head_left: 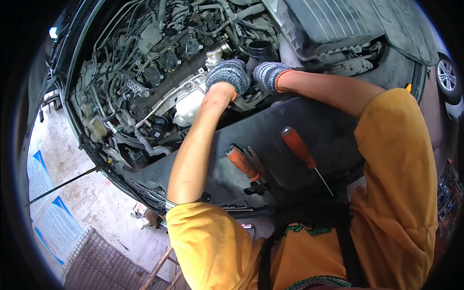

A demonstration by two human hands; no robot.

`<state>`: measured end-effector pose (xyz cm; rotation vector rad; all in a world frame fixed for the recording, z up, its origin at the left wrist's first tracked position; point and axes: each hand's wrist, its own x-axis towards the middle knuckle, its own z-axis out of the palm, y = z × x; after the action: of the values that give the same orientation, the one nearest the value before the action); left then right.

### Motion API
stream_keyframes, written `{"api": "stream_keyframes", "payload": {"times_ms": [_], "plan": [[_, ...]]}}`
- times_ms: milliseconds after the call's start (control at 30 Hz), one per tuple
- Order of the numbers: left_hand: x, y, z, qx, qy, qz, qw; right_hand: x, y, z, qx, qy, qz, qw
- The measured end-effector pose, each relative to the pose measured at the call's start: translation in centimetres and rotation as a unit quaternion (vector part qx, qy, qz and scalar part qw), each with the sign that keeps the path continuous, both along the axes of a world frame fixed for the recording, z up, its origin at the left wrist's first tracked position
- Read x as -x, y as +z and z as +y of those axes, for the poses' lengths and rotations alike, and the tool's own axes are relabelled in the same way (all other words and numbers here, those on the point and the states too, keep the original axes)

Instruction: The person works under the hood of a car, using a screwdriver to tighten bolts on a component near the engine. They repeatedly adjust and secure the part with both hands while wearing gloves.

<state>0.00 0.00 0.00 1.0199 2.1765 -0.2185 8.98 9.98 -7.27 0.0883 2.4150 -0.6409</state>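
By the black duct [260, 51], the grasp of the hands [229, 76] cannot be told; the panel [328, 118] is occupied by orange-handled tools [296, 145].

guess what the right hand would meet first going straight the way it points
Most likely the gloved left hand, just left of the right hand in the picture; depth is unclear, so the black duct by both hands could come first.

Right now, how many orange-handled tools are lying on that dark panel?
2: one orange-handled tool is nearer the left forearm; the other orange-handled tool lies farther right. More may be hidden.
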Motion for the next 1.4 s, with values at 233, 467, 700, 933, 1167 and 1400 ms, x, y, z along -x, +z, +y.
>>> {"api": "stream_keyframes", "payload": {"times_ms": [233,467,700,933,1167,1400], "plan": [[0.5,-0.1,0.8,0.01,0.001,0.028,1.0,0.5,0.4,-0.4,-0.024,-0.064,0.015,0.998],[0.2,1.1,1.2,-0.035,-0.005,0.047,0.998,-0.1,0.3,-0.5,-0.027,-0.145,-0.001,0.989],[0.6,1.1,1.8,-0.019,-0.006,0.087,0.996,-0.3,1.1,-1.0,-0.038,-0.16,0.033,0.986],[-1.2,1.6,-0.1,-0.055,-0.019,0.098,0.993,-0.6,1.3,-0.9,-0.08,-0.072,0.063,0.992],[-1.5,2.1,-0.9,-0.063,-0.006,0.082,0.995,-0.2,1.4,-0.8,-0.089,-0.019,0.013,0.996],[-2.1,2.0,-0.8,-0.084,0.009,0.099,0.991,-0.3,0.4,-0.9,-0.099,-0.063,0.055,0.992]]}}
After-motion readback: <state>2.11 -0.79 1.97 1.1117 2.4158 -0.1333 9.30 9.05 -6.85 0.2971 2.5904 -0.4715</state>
